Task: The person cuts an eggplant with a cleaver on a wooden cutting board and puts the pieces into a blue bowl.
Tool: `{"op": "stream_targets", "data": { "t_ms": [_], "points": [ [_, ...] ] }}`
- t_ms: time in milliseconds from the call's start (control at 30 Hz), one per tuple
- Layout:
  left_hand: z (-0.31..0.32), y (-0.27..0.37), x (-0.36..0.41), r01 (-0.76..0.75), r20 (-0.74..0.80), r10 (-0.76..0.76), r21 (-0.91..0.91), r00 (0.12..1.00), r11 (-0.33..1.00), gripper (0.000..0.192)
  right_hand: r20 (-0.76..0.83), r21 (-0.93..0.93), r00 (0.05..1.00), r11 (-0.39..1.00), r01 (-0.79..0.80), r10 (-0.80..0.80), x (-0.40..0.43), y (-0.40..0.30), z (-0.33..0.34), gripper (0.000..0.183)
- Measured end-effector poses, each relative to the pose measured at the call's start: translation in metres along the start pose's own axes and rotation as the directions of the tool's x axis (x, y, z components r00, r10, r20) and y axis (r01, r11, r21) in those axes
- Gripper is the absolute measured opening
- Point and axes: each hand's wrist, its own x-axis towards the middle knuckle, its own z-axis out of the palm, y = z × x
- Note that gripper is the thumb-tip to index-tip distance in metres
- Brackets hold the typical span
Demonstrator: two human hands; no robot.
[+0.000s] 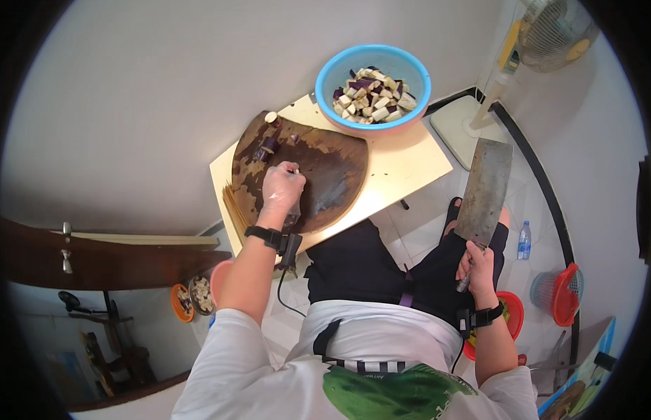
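My right hand [477, 265] grips the handle of a broad cleaver [484, 191], its blade raised over my thigh, off the table's right side. In a clear plastic glove, my left hand [283, 186] is over a dark, worn wooden chopping board [330, 173], fingers curled. Whether something small is pinched in those fingers is hidden. Purple eggplant pieces [265, 149] lie on the board beyond this hand, and a cut eggplant end [272, 117] rests at the far edge. A blue plastic strainer basket [325, 100] of eggplant chunks [375, 97] stands behind the board.
The pale table [409, 163] has bamboo skewers [233, 207] along its left side. A standing fan [553, 37] is at back right. A water bottle [524, 241], a red bowl [514, 310] and a basket [543, 291] stand to the right. An orange bowl [179, 315] is at left.
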Motion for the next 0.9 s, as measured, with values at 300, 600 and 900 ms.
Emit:
{"op": "stream_targets", "data": {
  "t_ms": [300,600,900],
  "points": [
    [-0.033,0.137,0.056,0.282,0.371,0.014,-0.729,0.928,0.624,0.032,0.007,0.027,1.000,1.000,0.012,-0.012,0.005,0.004,-0.011,0.045],
    [-0.023,0.184,0.160,0.254,0.346,0.064,-0.789,0.936,0.559,0.054,0.036,0.080,0.999,0.997,-0.020,0.017,0.008,0.006,-0.011,0.027],
    [-0.116,0.041,0.160,0.228,0.277,-0.115,-0.420,0.954,0.878,0.048,0.022,0.068,0.999,0.997,-0.035,0.034,0.012,0.007,-0.010,0.024]
  ]
}}
